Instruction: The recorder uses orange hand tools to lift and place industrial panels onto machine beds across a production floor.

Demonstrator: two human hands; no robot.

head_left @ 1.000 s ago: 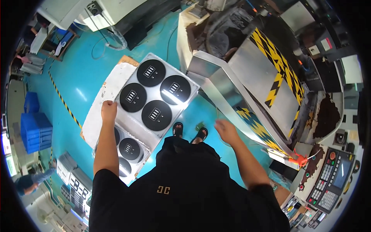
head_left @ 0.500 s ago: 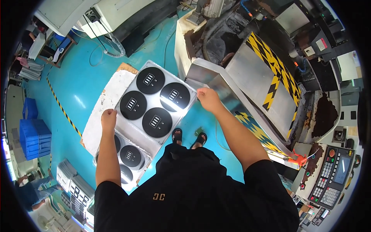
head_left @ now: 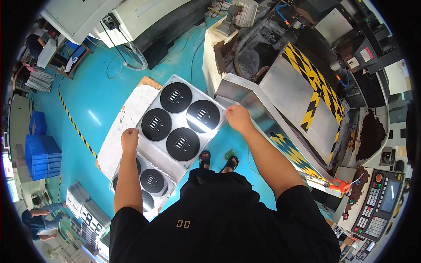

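Squarely at picture centre, held above the turquoise floor: a grey tray carrying 4 round black discs, each with a small pale rectangular insert in the middle. Left hand clamped on the tray's edge at 8 o'clock, fingers curled over the rim. Right hand closed on the opposite corner at 3 o'clock, thumb side on top. Tray tilted diamond-wise, 1 corner toward 12 o'clock, level as far as can be told. Directly beneath, toward 7 o'clock, a second tray of the same kind with more black discs, partly hidden by the left forearm and the upper tray. Under both, a white slab resting on a brown pallet edge. At 6 o'clock, 2 sandalled feet just past the lower tray corner. At 2 o'clock, a metal machine cover with yellow-and-black hazard stripes, near the right hand but not touching. At 4 o'clock, a grey control panel with keys and a screen. At 9 o'clock, stacked blue crates.
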